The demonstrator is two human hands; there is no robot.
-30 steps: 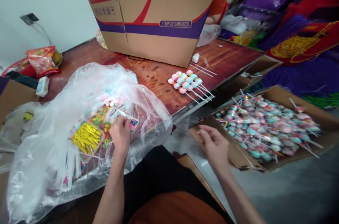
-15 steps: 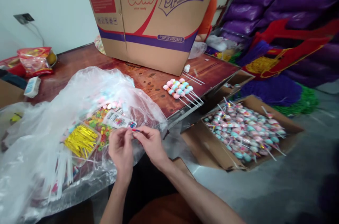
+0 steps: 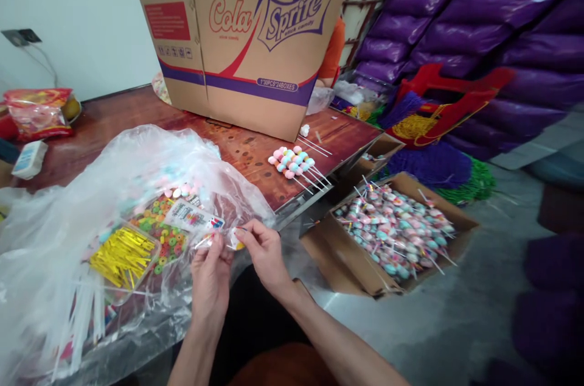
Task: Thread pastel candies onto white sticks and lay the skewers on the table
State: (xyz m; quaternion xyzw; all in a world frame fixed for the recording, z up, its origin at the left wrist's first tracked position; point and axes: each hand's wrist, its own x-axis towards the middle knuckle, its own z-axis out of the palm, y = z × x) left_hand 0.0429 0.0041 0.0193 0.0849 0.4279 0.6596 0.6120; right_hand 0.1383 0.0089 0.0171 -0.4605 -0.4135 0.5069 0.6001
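Between both hands is a small clear printed plastic bag (image 3: 235,240), stretched out above the table's front edge. My left hand (image 3: 212,273) pinches one side of it, thumb against the fingers. The other side is gripped by the closed fingertips of my right hand (image 3: 267,255). Just beyond lie flat printed bags (image 3: 191,215) on top of colourful ring-shaped candies (image 3: 171,243). To the left, a clear tray (image 3: 155,252) holds yellow twist ties (image 3: 121,255). Several pastel marshmallow skewers (image 3: 291,162) lie farther back to the right.
A large cardboard carton (image 3: 237,94) stands on the brown table (image 3: 246,157). Crumpled clear plastic sheeting (image 3: 137,148) covers the left part. Right of the table, an open cardboard box (image 3: 337,252) is full of wrapped marshmallow skewers (image 3: 396,228). White sticks (image 3: 86,313) lie front left.
The bag has been spread out between my hands; before, only a small coloured bit showed at my fingertips. My view has turned slightly right, so surroundings shift left.
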